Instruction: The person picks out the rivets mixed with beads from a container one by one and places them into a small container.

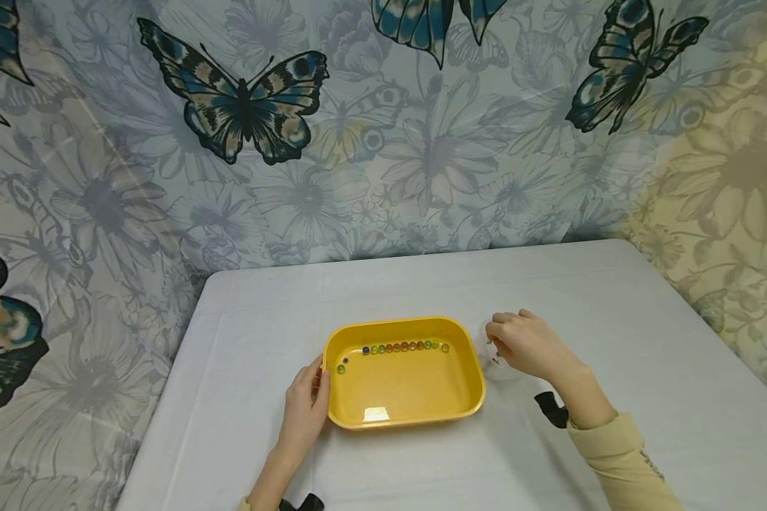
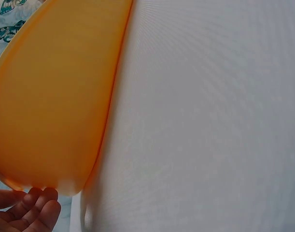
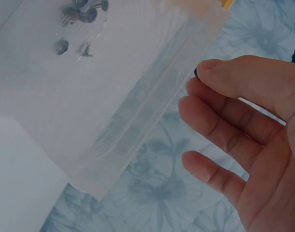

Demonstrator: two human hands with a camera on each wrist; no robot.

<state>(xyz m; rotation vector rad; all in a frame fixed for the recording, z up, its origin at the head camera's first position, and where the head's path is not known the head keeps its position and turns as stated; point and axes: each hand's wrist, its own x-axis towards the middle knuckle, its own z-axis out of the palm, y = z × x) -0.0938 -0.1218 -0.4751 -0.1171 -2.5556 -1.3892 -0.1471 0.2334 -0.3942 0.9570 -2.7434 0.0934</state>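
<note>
A yellow tray (image 1: pixel 403 420) lies on the table with a row of small glass marbles (image 1: pixel 405 346) inside; one more marble (image 1: pixel 341 369) sits near its left end, beside a tiny dark piece (image 1: pixel 345 360). My left hand (image 1: pixel 307 401) holds the tray's left edge; in the left wrist view its fingertips (image 2: pixel 49 195) meet the outer wall. Right of the tray, my right hand (image 1: pixel 527 346) is raised over a clear container (image 1: pixel 505 370). Thumb and index finger pinch a small dark piece (image 3: pixel 196 72), mostly hidden. Several small dark screws (image 3: pixel 87 15) lie in the clear container.
White cloth covers the table (image 1: pixel 256 326), whose far edge meets a hanging butterfly-print fabric (image 1: pixel 434 156). Black straps (image 1: pixel 552 409) sit at the wrists.
</note>
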